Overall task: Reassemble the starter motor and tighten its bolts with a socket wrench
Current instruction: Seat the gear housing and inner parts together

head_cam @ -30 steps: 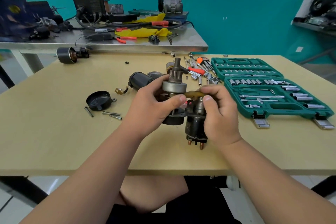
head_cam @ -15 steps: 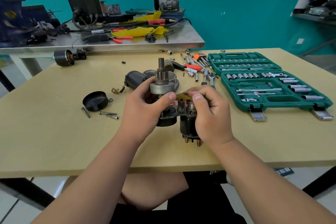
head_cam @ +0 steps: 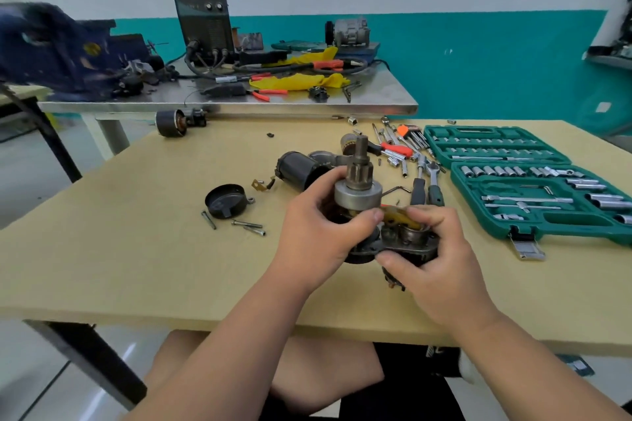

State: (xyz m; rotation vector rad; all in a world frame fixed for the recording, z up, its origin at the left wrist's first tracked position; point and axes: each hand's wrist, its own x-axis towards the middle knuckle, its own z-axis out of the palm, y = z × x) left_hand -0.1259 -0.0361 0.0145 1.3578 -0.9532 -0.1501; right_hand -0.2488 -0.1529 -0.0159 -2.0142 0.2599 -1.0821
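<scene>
Above the wooden table (head_cam: 136, 267) I hold the partly assembled starter motor upright. My left hand (head_cam: 318, 236) grips its drive gear (head_cam: 357, 188), a grey drum with a splined pinion pointing up. My right hand (head_cam: 434, 256) clasps the solenoid and mounting plate (head_cam: 410, 243), thumb on a brass-coloured lever (head_cam: 398, 217) between drum and solenoid. The black motor housing (head_cam: 297, 169) lies behind on the table. A black end cap (head_cam: 225, 200) and three long bolts (head_cam: 248, 225) lie to the left. A ratchet wrench (head_cam: 434, 178) lies among loose tools.
An open green socket set case (head_cam: 533, 195) fills the right of the table. Loose sockets, hex keys and a red-handled tool (head_cam: 396, 149) lie behind my hands. Another black motor part (head_cam: 171, 123) sits far left. A steel bench (head_cam: 307, 106) with a welder and pliers stands beyond.
Both hands have kept hold of the assembly. My right fingers have slid lower around the solenoid plate. The camera has tilted and shifted, so the scene sits differently in view.
</scene>
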